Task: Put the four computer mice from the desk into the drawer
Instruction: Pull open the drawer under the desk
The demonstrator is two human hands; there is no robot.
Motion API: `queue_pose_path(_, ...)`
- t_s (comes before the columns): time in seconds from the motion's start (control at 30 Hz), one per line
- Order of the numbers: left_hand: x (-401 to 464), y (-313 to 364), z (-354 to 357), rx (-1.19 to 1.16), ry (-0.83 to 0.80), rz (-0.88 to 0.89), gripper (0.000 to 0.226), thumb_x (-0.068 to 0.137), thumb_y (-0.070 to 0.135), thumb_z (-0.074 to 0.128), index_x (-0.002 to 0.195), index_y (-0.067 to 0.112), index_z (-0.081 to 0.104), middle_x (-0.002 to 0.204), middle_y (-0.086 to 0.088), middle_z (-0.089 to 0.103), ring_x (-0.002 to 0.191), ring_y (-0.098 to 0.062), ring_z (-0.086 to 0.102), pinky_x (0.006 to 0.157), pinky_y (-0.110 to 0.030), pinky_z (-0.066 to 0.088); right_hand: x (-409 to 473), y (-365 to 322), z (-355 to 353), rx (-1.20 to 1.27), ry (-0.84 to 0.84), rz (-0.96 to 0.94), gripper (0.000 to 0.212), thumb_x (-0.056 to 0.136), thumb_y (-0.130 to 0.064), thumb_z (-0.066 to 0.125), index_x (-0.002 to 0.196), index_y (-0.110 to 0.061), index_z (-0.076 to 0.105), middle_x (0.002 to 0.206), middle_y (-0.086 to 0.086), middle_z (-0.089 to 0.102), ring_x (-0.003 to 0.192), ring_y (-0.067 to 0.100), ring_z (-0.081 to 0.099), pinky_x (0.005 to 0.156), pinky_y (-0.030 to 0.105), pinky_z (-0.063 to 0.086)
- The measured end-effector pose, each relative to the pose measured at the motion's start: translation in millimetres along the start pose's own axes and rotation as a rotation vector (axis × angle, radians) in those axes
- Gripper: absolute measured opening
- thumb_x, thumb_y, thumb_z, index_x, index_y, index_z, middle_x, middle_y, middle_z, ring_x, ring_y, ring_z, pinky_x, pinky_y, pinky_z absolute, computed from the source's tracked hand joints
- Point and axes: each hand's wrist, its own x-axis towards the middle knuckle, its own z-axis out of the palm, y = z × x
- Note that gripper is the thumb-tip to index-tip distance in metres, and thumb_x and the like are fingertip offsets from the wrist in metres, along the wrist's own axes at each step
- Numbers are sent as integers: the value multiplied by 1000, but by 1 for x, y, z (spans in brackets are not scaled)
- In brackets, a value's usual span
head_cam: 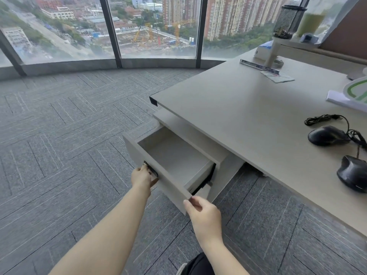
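Note:
A grey drawer [158, 171] under the desk [238, 108] stands pulled out, with nothing inside it. My left hand [142, 178] grips the dark handle on the drawer's front. My right hand [204, 214] pinches the near corner of the drawer front. Two black wired mice lie at the desk's right side: one [326, 135] farther back with its coiled cable, another [353, 172] nearer, cut off by the frame edge. No other mice are in view.
A ruler [258, 66] and a paper packet [278, 76] lie at the back of the desk. A mesh pen holder [288, 18], a green bottle [311, 22] and white papers [347, 100] stand to the right. Grey carpet covers the floor up to the windows.

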Motion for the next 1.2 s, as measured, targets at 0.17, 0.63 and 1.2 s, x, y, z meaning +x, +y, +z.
queue_pose_path(0.17,-19,0,-75,-53,23,12,13,97,17,50,85,15,56,104,-9,64,108,-27,62,83,-50,56,-42,2,23,-75,-175,-43,10,83,-32,73,88,-24,77,77,-13,74,76,0,69,71,23,58)
queue_pose_path(0.63,-42,-5,-194,55,46,58,33,98,21,50,122,1,58,118,-12,64,99,-25,66,58,-39,60,-110,3,72,-142,-399,-133,15,82,-35,74,92,-25,79,80,-12,77,74,2,69,71,22,57)
queue_pose_path(1.2,-241,18,107,749,-563,1007,30,91,16,49,117,18,64,115,-4,66,108,-18,60,92,-29,45,-26,-57,-203,-236,569,-321,24,91,-14,57,109,-19,71,96,1,75,90,20,66,78,38,55)
